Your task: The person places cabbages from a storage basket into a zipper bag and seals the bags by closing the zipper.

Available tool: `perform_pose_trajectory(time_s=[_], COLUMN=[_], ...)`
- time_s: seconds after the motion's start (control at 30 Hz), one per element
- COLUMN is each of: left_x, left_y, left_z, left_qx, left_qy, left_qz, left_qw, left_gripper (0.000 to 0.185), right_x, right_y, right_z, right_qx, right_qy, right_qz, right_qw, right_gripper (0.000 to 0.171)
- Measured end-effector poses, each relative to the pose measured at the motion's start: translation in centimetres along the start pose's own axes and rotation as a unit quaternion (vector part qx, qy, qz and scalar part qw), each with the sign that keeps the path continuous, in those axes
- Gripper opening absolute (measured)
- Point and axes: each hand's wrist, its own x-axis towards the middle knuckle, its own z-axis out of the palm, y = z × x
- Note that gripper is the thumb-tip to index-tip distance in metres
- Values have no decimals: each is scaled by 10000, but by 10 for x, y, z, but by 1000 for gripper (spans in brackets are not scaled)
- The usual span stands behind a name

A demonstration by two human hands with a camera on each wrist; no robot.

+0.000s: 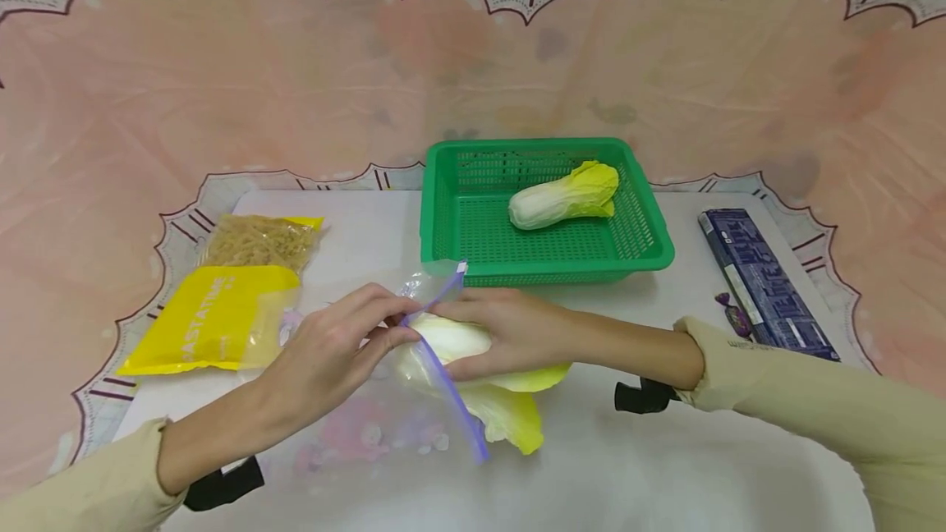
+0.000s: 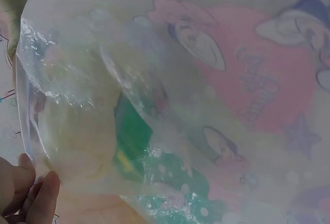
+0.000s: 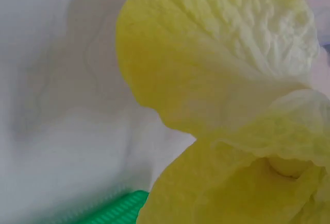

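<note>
A clear zip bag [image 1: 369, 433] with a purple zip strip [image 1: 452, 401] and a cartoon print lies across the middle of the table. My left hand [image 1: 325, 351] pinches its mouth edge; in the left wrist view the fingers [image 2: 46, 198] are at the bag's rim. From the right, my right hand [image 1: 517, 333] grips a napa cabbage [image 1: 510, 417]. The cabbage's white stem end is inside the bag mouth, while its yellow leaves [image 3: 216, 44] stick out. The right wrist view is filled by those leaves, and the right hand does not show there.
Behind the hands stands a green basket [image 1: 473, 271] holding another napa cabbage [image 1: 562, 197]. A yellow pasta bag [image 1: 214, 314] lies at the left. At the right are a dark blue box [image 1: 769, 286] and a small purple wrapped candy [image 1: 733, 317].
</note>
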Motion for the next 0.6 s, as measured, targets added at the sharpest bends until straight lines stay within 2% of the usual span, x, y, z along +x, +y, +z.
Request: perform_pose_trajectory(time_s=[0.17, 0.3, 0.47, 0.6], left_x=[0, 0, -1, -3], left_y=[-2, -1, 0, 1], left_z=[1, 5, 7, 10], left_qx=[-17, -73, -49, -164], left_qy=[42, -39, -73, -46], left_qz=[11, 227, 262, 377], left_qw=[10000, 9997, 9996, 9991], left_gripper=[31, 22, 36, 32], right_x=[11, 22, 35, 41], right_y=[-3, -9, -15, -15], right_z=[8, 16, 28, 38], right_qx=[-179, -438, -646, -645], right_qy=[-59, -74, -219, -458], right_qz=[40, 84, -27, -15], right_qw=[9998, 9990, 9977, 9969], right_gripper=[54, 49, 38, 31])
